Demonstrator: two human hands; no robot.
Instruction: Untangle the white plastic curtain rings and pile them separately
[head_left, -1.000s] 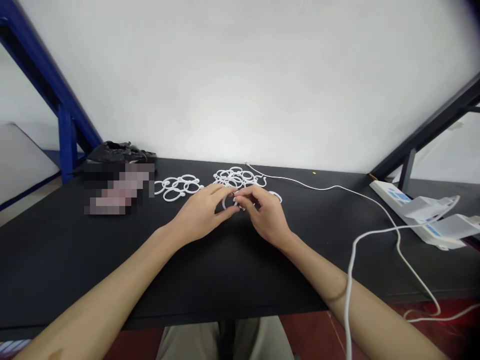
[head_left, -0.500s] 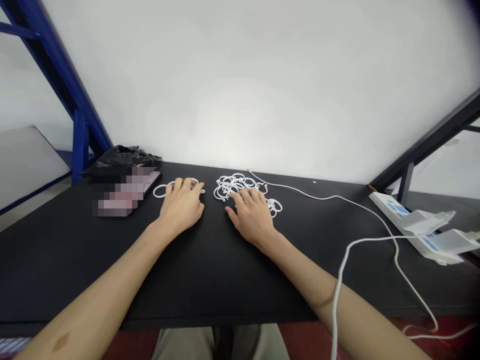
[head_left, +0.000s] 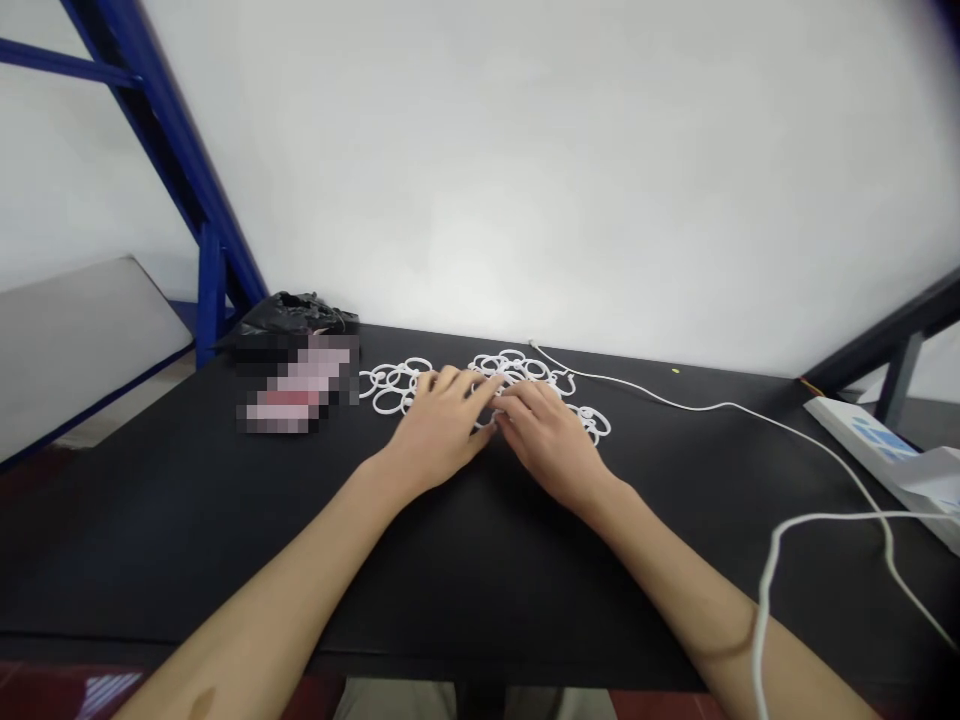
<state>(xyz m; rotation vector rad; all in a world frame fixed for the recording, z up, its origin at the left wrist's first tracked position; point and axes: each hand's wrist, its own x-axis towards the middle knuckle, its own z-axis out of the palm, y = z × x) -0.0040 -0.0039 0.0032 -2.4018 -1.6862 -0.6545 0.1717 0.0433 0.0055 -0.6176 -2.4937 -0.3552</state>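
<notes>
Thin white rings with small knobs lie on the black table in two clusters: the left rings (head_left: 386, 402) and the right rings (head_left: 512, 358). My left hand (head_left: 439, 425) lies over the inner side of the left cluster, palm down, its fingers spread and touching rings. Beside it, my right hand (head_left: 551, 440) is in front of the right cluster with its fingers bent and close together. The fingertips of both hands meet around a few rings between them. Whatever the right fingers pinch is hidden. More rings (head_left: 594, 422) show past the right hand's knuckles.
A black plastic bag (head_left: 289, 315) and a pixelated pinkish item (head_left: 300, 385) lie at the left. A white cable (head_left: 697, 407) crosses the right side and passes over my right forearm. A white box (head_left: 862, 430) stands at the right edge. Behind the table (head_left: 450, 590) rises a white wall.
My left hand has moved right, close to my right hand, and more rings show at its left. My right hand's fingers are drawn in more. The view has turned slightly left.
</notes>
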